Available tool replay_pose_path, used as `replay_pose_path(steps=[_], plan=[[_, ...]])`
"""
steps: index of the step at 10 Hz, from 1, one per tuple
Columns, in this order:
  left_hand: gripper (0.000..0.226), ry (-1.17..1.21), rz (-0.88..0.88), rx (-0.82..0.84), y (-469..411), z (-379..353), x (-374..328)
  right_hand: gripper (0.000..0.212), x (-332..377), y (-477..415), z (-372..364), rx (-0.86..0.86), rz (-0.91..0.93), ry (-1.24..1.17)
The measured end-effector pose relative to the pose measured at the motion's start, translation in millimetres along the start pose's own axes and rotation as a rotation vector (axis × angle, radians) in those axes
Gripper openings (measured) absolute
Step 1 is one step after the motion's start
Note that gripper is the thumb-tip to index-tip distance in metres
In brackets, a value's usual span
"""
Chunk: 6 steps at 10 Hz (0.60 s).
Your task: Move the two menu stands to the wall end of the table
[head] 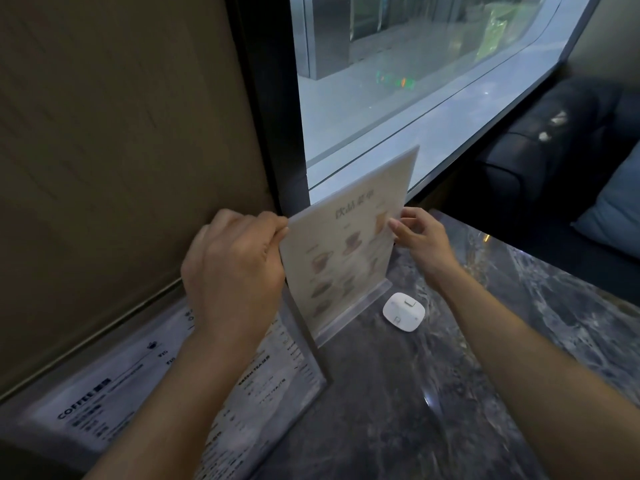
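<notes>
An upright clear acrylic menu stand (346, 244) with a pale drinks menu showing cups stands on the dark marble table (398, 393), close to the window. My left hand (232, 268) pinches its left edge near the top. My right hand (420, 240) grips its right edge. Its clear base rests on the table. A second, larger menu stand (166, 382) with black text reading "COFFEE" stands at the lower left against the brown wall, partly hidden by my left forearm.
A small white square device (404, 311) lies on the table just right of the held stand's base. A brown wall panel (121, 150) and a dark window frame (277, 133) bound the table. A dark sofa (554, 150) with a blue cushion sits at the right.
</notes>
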<state>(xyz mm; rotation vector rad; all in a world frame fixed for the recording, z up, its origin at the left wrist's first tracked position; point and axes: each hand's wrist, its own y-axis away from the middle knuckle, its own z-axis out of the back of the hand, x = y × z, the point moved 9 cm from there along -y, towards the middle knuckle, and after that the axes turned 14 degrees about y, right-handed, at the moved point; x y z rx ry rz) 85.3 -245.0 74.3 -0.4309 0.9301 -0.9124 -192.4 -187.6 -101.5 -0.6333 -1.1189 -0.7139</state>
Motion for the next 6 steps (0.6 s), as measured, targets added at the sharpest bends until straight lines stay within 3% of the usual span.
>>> replay_pose_path(steps=[3,5,6], plan=[[0.01,-0.015,0.018,0.089,0.8,-1.3,4.6,0.029,-1.0,1.2,-12.3,0.066,0.003,0.06],[0.01,-0.014,-0.02,0.11,0.0,-1.2,3.9,0.022,4.7,5.4,-13.7,0.106,0.026,0.115],[0.01,-0.015,-0.012,0.102,1.1,-0.9,3.1,0.034,6.7,8.2,-9.8,0.095,0.002,0.247]])
